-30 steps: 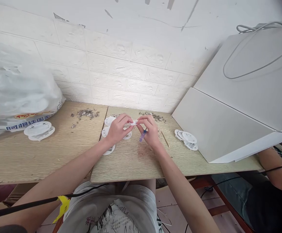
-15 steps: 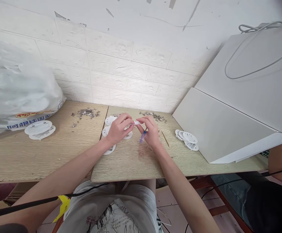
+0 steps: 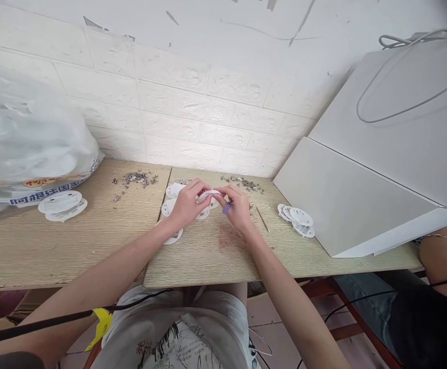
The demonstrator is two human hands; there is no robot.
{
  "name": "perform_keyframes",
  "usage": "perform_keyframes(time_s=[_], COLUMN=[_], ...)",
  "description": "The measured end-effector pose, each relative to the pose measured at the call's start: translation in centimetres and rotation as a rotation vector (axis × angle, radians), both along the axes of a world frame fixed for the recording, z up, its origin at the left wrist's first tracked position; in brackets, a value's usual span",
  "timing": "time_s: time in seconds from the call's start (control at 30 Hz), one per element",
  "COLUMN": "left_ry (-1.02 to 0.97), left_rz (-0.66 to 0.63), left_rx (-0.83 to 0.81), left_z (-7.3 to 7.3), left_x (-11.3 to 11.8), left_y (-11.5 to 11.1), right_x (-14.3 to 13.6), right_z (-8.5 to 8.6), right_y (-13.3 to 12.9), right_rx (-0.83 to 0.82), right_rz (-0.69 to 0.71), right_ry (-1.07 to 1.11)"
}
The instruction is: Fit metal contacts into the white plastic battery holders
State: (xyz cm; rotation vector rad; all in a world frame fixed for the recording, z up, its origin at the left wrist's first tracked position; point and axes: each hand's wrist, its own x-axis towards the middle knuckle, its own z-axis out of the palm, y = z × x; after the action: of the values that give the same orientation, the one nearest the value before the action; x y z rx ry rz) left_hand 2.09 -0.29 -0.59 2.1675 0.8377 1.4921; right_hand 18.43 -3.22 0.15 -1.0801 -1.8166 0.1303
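A round white plastic disc (image 3: 208, 193) is held between both hands above the table, tilted so that its edge shows. My left hand (image 3: 187, 205) pinches its left side with fingers and thumb. My right hand (image 3: 239, 207) grips its right side and also keeps a small screwdriver-like tool (image 3: 227, 207) with a see-through purple handle tucked in the palm; its tip is hidden. Several similar white discs (image 3: 174, 190) lie beneath and beside my left hand, partly covered by it. Behind my right hand is a scatter of small metal pieces (image 3: 246, 183).
A thin wooden stick (image 3: 262, 219) lies right of my hands. White discs are stacked at the right (image 3: 301, 217) and left (image 3: 60, 202). More metal pieces (image 3: 139, 178) lie back left. A full plastic bag (image 3: 35, 138) and a large white box (image 3: 362, 189) flank the table; another person's arm (image 3: 442, 261) is far right.
The disc has tipped, showing more of its curved rim. My right hand has turned the purple-handled tool, so less of its handle shows. Both hands stay in nearly the same place.
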Motion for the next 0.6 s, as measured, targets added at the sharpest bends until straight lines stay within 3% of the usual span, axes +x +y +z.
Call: perform_keyframes(time_s=[0.17, 0.33, 0.47, 0.6], left_ry=[-0.002, 0.197, 0.397, 0.467], left_rz=[0.067, 0.013, -0.008, 0.023], left_rx=[-0.252, -0.441, -0.554, -0.620], left_z=[0.2, 1.2, 1.7, 2.0], left_x=[1.3, 2.5, 3.2, 3.6], left_y=[0.6, 1.8, 2.3, 2.1], right_x=[0.8, 2.2, 2.5, 2.2], right_z=[-0.2, -0.3, -0.4, -0.3], right_y=[0.6, 1.0, 1.1, 1.1], right_rx=[-0.332, -0.562, -0.592, -0.618], right_rz=[-0.019, -0.037, -0.134, -0.258], right_ry=[0.179, 0.139, -0.025, -0.162])
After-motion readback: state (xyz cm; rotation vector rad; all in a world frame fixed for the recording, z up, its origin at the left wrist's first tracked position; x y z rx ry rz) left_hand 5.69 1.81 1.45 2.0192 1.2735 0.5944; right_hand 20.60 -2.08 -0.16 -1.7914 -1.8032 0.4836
